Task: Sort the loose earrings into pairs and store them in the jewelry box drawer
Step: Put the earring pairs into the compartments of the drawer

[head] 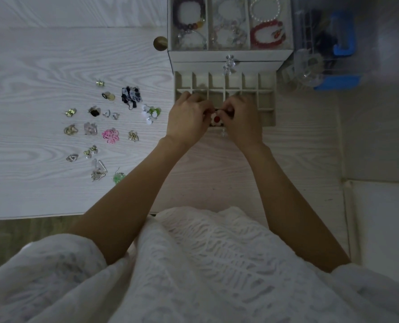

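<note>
Your left hand [188, 117] and right hand [241, 117] meet over the near half of the pulled-out cream drawer with small square compartments [267, 99]. Fingers [208, 108] of both hands are pinched narrow on a white flower earring with a red centre [216, 119], held between them just above the drawer's near row. Can't tell whether it touches the drawer; your hands block the middle compartments. A small clear drop [223, 133] shows just below the flower at the drawer's near edge; can't tell what it is.

The drawer belongs to the cream jewelry box [226, 57] at the far right of the white wood-grain surface [31, 66]. The box's top tray holds bead bracelets: a purple one [177, 17] left, a pearl one [265, 10] and a red one [267, 34] right. Clear crystal knobs [230, 62] sit on the front.

Loose earrings lie in grouped clusters on the surface left of the drawer, well apart from your hands: pink filigree pair [110, 135], black-and-white tassel pair [131, 95], white-green petal cluster [150, 113] nearest the drawer, and a green flower [118, 177] close beside your left forearm. A brass round knob [160, 43] sits by the box's left side. Blue plastic basket [343, 45] to the right of the box, blurred.
</note>
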`<action>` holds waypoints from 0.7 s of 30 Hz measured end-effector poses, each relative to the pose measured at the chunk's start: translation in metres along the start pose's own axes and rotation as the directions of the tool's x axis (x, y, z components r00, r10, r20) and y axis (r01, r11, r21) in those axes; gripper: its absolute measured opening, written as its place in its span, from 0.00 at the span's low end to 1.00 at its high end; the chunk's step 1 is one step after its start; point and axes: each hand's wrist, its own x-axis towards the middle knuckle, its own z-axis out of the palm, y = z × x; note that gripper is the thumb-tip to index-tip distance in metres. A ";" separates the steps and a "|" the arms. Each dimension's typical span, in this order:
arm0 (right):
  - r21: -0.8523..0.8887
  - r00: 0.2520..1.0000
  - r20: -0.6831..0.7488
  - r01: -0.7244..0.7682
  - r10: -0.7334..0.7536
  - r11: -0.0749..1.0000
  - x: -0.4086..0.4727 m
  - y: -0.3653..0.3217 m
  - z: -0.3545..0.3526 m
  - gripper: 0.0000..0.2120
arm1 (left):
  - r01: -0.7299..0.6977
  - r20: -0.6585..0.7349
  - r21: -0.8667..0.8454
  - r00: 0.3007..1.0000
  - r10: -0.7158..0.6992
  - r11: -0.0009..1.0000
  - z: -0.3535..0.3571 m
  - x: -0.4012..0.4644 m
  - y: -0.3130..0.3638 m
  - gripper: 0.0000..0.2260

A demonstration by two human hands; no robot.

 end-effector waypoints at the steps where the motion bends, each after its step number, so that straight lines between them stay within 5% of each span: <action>1: 0.006 1.000 -0.007 -0.006 0.006 1.000 0.000 -0.001 0.002 0.03 | -0.006 -0.016 0.004 1.000 0.006 1.000 0.000 -0.001 -0.001 0.12; 8: -0.046 0.999 0.039 -0.015 0.017 0.999 0.001 0.003 -0.002 0.03 | 0.025 -0.064 -0.020 0.998 -0.026 0.999 0.003 -0.006 -0.002 0.05; 13: -0.172 0.996 -0.054 0.061 -0.071 0.983 -0.003 -0.002 -0.002 0.05 | -0.002 -0.058 0.023 0.998 0.004 1.000 0.002 -0.005 0.000 0.04; 21: -0.084 0.928 -0.061 0.361 -0.366 0.929 -0.050 -0.024 0.005 0.07 | -0.122 -0.031 -0.143 0.992 0.119 0.982 -0.046 -0.067 -0.017 0.08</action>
